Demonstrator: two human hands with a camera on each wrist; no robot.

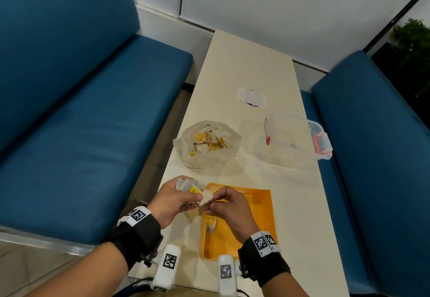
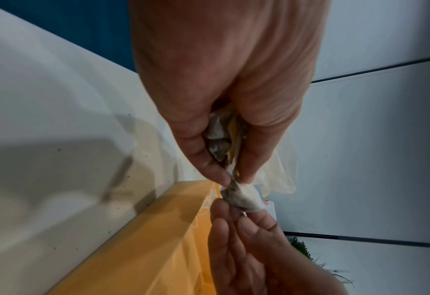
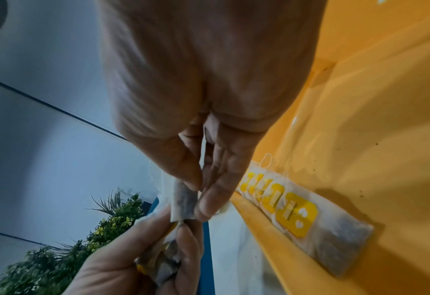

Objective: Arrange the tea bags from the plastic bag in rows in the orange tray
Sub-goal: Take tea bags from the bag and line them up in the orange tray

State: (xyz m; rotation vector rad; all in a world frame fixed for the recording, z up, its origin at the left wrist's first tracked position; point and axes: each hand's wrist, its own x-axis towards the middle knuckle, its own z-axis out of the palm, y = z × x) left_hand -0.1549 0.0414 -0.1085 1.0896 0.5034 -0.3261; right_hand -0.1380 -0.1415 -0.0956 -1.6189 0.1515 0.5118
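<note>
A single tea bag (image 1: 206,198) is pinched between the thumb and fingertips of the right hand (image 1: 229,210), above the left edge of the orange tray (image 1: 260,215). A bunch of tea bags (image 1: 187,186) is gripped in the curled left hand (image 1: 172,200), touching the single one. A row of tea bags (image 3: 297,215) is laid along the tray's left wall. The plastic bag (image 1: 207,144), open and holding more, is set farther up the table (image 1: 244,64), beside a clear container (image 1: 297,138).
</note>
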